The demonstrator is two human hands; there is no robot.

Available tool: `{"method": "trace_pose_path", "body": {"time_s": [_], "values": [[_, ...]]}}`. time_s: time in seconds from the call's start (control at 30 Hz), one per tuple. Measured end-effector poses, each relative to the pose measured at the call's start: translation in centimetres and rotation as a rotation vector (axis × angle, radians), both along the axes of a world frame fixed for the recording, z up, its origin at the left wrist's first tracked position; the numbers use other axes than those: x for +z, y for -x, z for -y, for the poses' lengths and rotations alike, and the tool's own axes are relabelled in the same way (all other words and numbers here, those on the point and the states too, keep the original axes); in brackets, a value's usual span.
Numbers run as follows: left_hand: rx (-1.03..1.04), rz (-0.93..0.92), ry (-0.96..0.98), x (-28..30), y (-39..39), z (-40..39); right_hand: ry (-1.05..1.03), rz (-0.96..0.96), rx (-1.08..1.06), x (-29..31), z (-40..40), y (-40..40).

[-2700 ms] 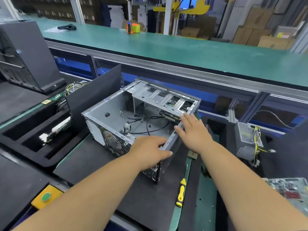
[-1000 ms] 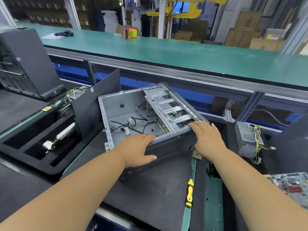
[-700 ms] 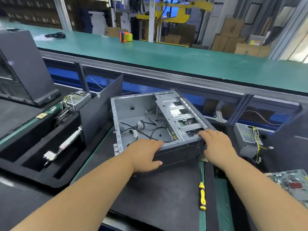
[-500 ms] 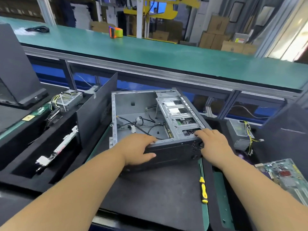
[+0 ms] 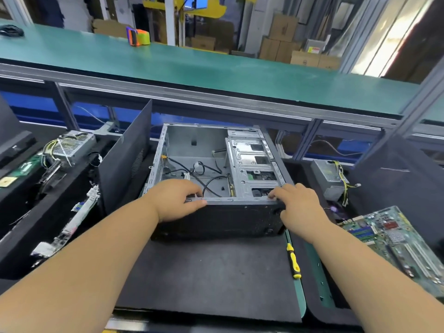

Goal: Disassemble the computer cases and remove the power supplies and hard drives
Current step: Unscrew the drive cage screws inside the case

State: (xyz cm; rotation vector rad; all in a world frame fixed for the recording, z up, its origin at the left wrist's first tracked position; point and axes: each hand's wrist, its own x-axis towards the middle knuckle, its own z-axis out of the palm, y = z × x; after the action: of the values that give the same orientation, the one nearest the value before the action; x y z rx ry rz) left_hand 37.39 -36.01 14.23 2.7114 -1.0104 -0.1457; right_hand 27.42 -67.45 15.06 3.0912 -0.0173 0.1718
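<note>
Gripping the near top rim of the case point(image 5: 216, 179), both hands sit on the same edge. Head view only.

Left hand point(image 5: 176, 200): fingers curled over the rim, thumb against the black outer wall; holding the case. Right hand point(image 5: 298, 203): fingers hooked over the rim at the near right corner beside the drive cage point(image 5: 252, 164), also holding.

Case lies open side up on the black mat point(image 5: 211, 272), mid-counter, rear end facing left. Inside: loose cables point(image 5: 204, 174) across the floor; no power supply visible in it. Cage bays look mostly bare; one lower bay shows something dark, cannot tell if it is a drive.

Around it: side panel point(image 5: 125, 155) stands just beside the case's left end. Power supply point(image 5: 72, 146) at the far left of the counter, another point(image 5: 329, 176) at the right. Motherboard point(image 5: 396, 239) near the right edge. Screwdriver point(image 5: 293, 260) near the mat's right edge, clear of both hands.

Risks, judged:
- Sheet-metal rim under the fingers; sliding the hands along it could cut.
- Lifting or turning the case could snag cables on the cage or knock the standing panel over.
- Swinging it right could hit the screwdriver or the motherboard.
</note>
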Motion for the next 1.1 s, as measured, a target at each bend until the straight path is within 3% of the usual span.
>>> {"method": "trace_pose_path", "body": {"time_s": [0.07, 0.13, 0.2, 0.27, 0.37, 0.47, 0.67, 0.93, 1.03, 1.1], "values": [[-0.002, -0.012, -0.01, 0.1, -0.1, 0.0, -0.063, -0.006, 0.034, 0.1, 0.1, 0.3], [-0.002, -0.016, -0.016, 0.1, -0.1, 0.0, -0.278, 0.05, 0.042, 0.1, 0.9, 0.9], [0.0, -0.017, -0.015, 0.2, -0.1, 0.0, -0.506, 0.224, -0.08, -0.5, 2.4, 1.8], [0.002, -0.021, -0.018, 0.2, 0.0, 0.0, -0.582, 0.312, -0.316, -1.7, 4.1, 2.7], [0.015, -0.051, -0.008, 0.4, 0.0, 0.1, -0.602, 0.07, -0.572, -4.4, 5.8, 3.5], [0.057, -0.097, 0.049, 0.5, 0.2, 0.2, -0.583, -0.152, -0.577, -6.9, 6.2, 3.7], [0.122, -0.125, 0.165, 0.5, 0.6, 0.5, -0.493, -0.4, -0.583, -10.1, 5.5, 3.1], [0.278, 0.026, 0.393, -0.4, 1.7, 2.1, -0.501, -0.467, -0.559, -10.8, 6.1, 2.8], [0.283, 0.041, 0.441, -0.5, 2.9, 4.1, -0.626, -0.388, -0.583, -10.3, 7.2, 2.3], [0.259, 0.051, 0.424, -0.4, 3.5, 5.8, -0.828, -0.3, -0.616, -9.4, 8.1, 1.8]]}}
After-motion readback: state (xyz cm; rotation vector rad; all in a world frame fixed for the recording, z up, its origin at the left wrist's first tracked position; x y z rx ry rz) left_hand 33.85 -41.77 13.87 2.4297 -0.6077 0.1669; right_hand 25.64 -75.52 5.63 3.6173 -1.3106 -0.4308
